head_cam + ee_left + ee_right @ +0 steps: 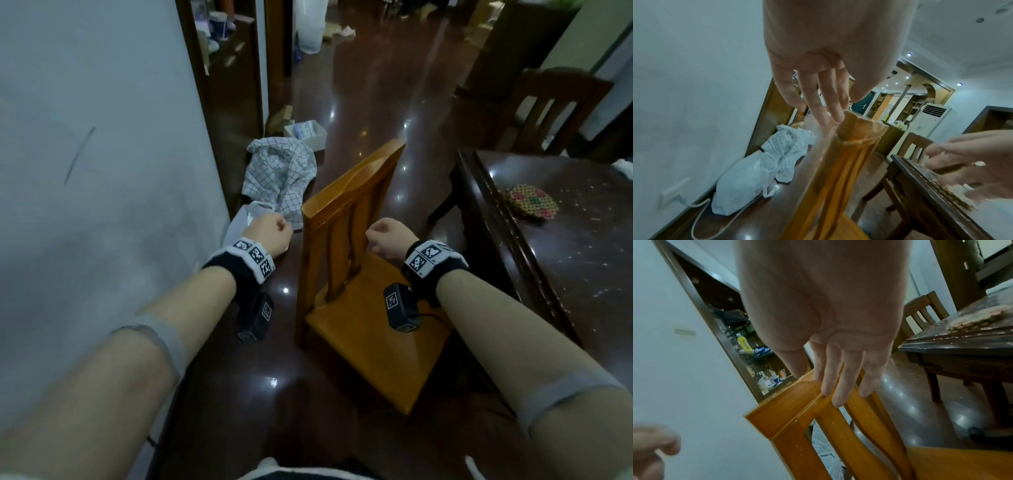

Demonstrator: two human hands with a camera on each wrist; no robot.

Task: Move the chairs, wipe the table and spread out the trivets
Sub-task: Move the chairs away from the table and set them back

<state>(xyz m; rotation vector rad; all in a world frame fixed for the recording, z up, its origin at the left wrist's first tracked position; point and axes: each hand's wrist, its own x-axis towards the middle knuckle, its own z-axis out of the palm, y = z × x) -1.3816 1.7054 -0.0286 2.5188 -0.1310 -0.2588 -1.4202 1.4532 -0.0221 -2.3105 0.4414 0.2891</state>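
An orange wooden chair point(352, 192) stands on the dark floor between the wall and the table, its back toward the wall. My left hand point(270, 233) hangs just left of the chair's top rail point(859, 128), fingers point(818, 105) relaxed and holding nothing. On the seat side, my right hand point(387, 240) hovers in front of the back slats point(838, 423), fingers point(838, 382) loose, gripping nothing. The dark wooden table point(565, 274) on the right is speckled with crumbs. A stack of colourful beaded trivets point(529, 202) lies on it, also seen as the trivets point(978, 318) in the right wrist view.
A checked cloth point(277, 171), a white bag point(246, 219) and a small open box point(305, 132) lie on the floor by the wall point(102, 171). A dark chair point(555, 106) stands at the table's far end. A white cloth point(623, 166) shows at the table's right edge.
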